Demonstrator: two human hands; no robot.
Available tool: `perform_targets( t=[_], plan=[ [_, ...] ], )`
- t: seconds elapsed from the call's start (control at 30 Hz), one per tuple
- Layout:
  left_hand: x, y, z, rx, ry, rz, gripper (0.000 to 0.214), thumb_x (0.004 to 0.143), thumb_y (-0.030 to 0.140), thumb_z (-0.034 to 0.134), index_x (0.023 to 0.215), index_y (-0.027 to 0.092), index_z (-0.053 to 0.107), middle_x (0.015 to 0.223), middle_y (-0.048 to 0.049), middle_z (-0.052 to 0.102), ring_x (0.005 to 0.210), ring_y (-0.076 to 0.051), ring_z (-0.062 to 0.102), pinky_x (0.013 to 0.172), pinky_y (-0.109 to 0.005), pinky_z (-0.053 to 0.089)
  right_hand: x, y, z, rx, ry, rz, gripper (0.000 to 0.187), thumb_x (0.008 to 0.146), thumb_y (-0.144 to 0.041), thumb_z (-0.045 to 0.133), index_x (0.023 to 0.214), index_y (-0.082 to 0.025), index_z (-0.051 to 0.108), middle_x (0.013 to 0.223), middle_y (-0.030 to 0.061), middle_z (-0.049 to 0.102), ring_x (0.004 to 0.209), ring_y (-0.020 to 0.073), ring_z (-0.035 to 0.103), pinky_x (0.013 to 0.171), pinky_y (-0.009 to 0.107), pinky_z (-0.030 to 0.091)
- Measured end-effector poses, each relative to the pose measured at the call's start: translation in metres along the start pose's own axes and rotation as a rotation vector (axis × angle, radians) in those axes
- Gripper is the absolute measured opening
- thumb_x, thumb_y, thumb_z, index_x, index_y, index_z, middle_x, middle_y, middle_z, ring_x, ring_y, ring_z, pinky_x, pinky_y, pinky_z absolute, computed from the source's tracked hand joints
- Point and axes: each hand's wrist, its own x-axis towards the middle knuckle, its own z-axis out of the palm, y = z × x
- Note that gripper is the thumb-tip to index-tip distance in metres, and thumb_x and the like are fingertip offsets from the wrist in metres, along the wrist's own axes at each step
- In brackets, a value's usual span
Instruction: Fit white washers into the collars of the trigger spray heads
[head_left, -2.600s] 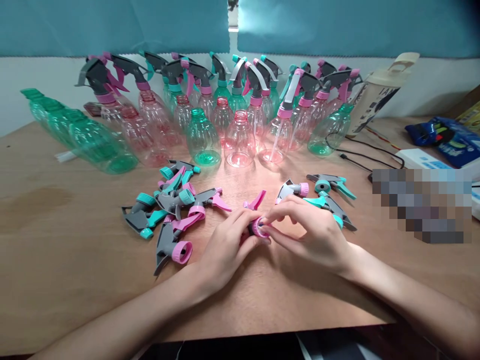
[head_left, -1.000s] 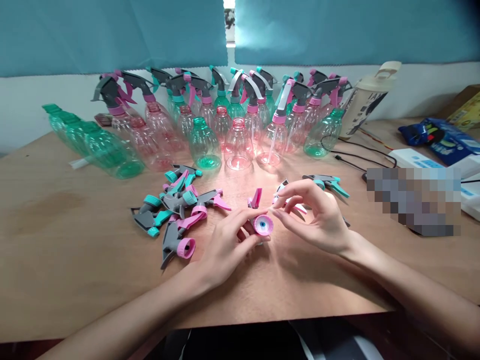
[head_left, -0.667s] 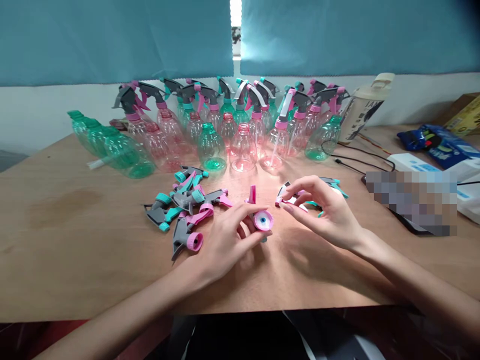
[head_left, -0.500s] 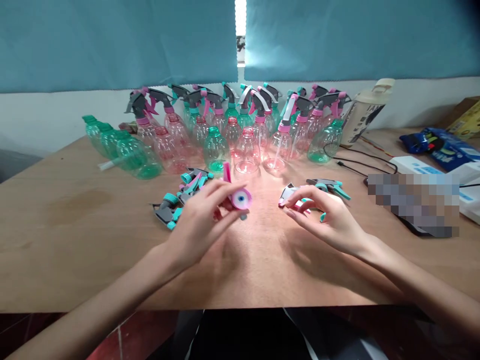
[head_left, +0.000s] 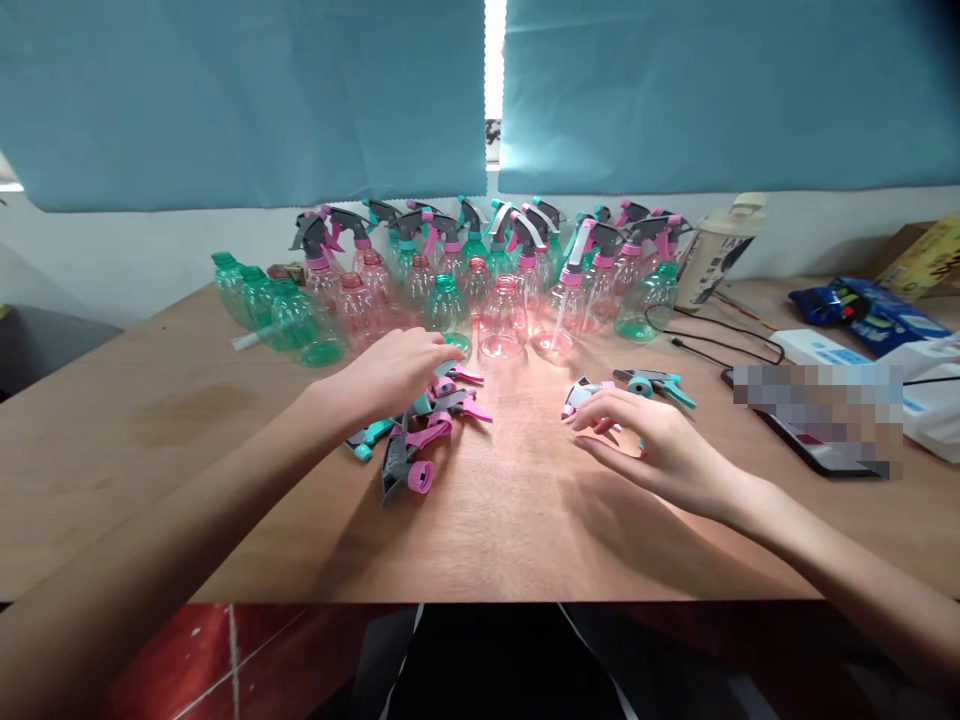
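Covering the far edge of the heap of loose trigger heads [head_left: 420, 437], the left hand [head_left: 394, 368] curls its fingers down, grasp hidden, while right of the heap the right hand [head_left: 660, 452] rests loosely spread, fingertips at a white-and-pink trigger head [head_left: 579, 393] seemingly set apart.

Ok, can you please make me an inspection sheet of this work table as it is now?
Surface: wooden table, faint dark stain at left.
Job's things: loose spray heads piled at centre; white-pink spray head apart at right; bottles in rows behind, some with heads on.
Clutter: cream jug, blue packet, white box at right.
Grips: left hand over the pile, hold unclear; right hand open, fingertips near the white-pink spray head.
Cables: black cable at right.
Surroundings: teal curtains, white wall.
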Motion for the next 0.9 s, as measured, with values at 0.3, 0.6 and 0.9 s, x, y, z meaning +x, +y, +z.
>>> perform_targets(
  t=[0.3, 0.6, 0.9],
  plan=[
    [0.019, 0.064, 0.032, 0.019, -0.178, 0.194, 0.028, 0.095, 0.025, 0.050, 0.119, 0.017, 0.060, 0.110, -0.0095, 0.064, 0.097, -0.022, 0.060, 0.077, -0.029, 0.042, -0.034, 0.015, -0.048, -0.095, 0.047, 0.276, 0.019, 0.091, -0.039, 0.055, 0.094, -0.022, 0.063, 0.095, 0.0048, 0.066, 0.084, 0.0205, 0.063, 0.068, 0.033, 0.048],
    [0.070, 0.129, 0.089, -0.221, -0.057, 0.354, 0.022, 0.093, 0.028, 0.054, 0.109, 0.015, 0.063, 0.101, -0.0082, 0.062, 0.088, -0.019, 0.058, 0.074, -0.029, 0.045, -0.062, 0.059, -0.059, -0.168, 0.057, 0.430, 0.030, 0.087, -0.048, 0.058, 0.097, -0.020, 0.062, 0.100, 0.0068, 0.065, 0.095, 0.0239, 0.062, 0.082, 0.039, 0.050],
    [0.081, 0.178, 0.120, -0.073, -0.080, 0.477, 0.022, 0.089, 0.026, 0.058, 0.104, 0.010, 0.058, 0.104, -0.0132, 0.059, 0.090, -0.025, 0.059, 0.075, -0.036, 0.048, -0.060, 0.071, -0.062, -0.113, 0.163, 0.508, 0.027, 0.089, -0.041, 0.052, 0.097, -0.018, 0.063, 0.095, 0.0090, 0.066, 0.083, 0.0226, 0.065, 0.069, 0.036, 0.055]
  ],
)
